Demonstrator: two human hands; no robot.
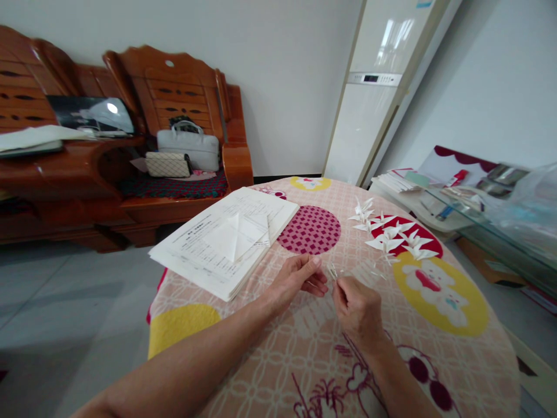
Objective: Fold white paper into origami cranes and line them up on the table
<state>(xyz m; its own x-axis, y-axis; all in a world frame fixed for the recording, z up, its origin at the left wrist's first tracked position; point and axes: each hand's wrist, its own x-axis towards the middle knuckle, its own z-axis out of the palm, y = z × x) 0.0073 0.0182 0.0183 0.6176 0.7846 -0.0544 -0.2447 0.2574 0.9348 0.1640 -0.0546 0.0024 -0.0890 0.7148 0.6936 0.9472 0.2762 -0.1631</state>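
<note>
Both my hands meet over the middle of a round table covered with a pink patterned cloth (270, 354). My left hand (296, 280) and my right hand (357, 305) pinch a small folded piece of white paper (333, 271) between their fingertips. Several finished white paper cranes (394, 235) lie in a row on the cloth beyond my right hand. A stack of printed sheets (226, 241) with a partly folded white square on top sits to the left of my left hand.
A wooden sofa (130, 145) with a white handbag (189, 145) stands at the back left. A tall white air conditioner (374, 98) stands in the corner. A glass-topped table (478, 215) with papers and clutter is at the right.
</note>
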